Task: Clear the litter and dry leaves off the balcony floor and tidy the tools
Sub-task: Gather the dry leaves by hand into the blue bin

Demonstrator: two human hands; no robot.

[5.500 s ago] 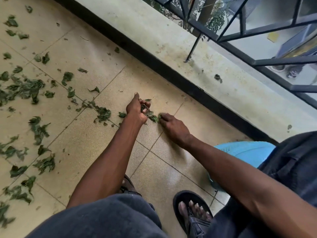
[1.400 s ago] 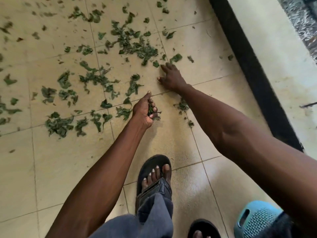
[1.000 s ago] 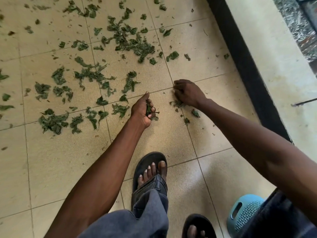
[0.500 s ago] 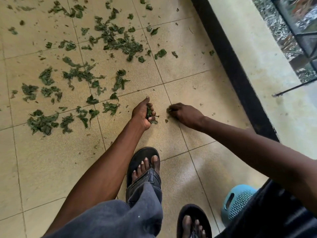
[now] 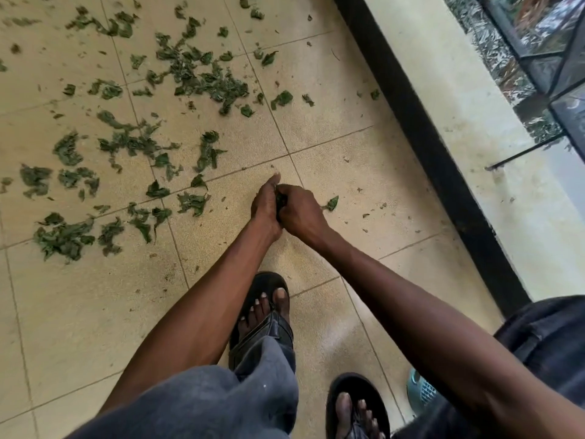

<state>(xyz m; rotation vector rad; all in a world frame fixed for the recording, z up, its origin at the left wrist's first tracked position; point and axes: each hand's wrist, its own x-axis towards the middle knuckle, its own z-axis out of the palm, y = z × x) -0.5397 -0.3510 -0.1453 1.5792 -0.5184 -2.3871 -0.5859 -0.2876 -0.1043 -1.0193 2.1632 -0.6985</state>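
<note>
At the 6 o'clock edge of the view a grey trouser leg [image 5: 221, 403] covered the left knee, and two black sandals [image 5: 262, 315] stood on the beige tiled floor [image 5: 79, 312]; a light blue basket [image 5: 419, 391] showed only a small part at 5 o'clock. Further out, near the centre, the left hand [image 5: 264, 205] and the right hand [image 5: 299, 210] were pressed together, both with fingers curled around a small bunch of leaves [image 5: 280, 199] held between them. One loose leaf [image 5: 330, 203] lay just beside the right hand at 3 o'clock. Many dry leaves [image 5: 196, 77] were scattered from 9 to 12 o'clock. A black strip [image 5: 421, 128] and a pale ledge [image 5: 468, 99] ran from 12 toward 4 o'clock.
</note>
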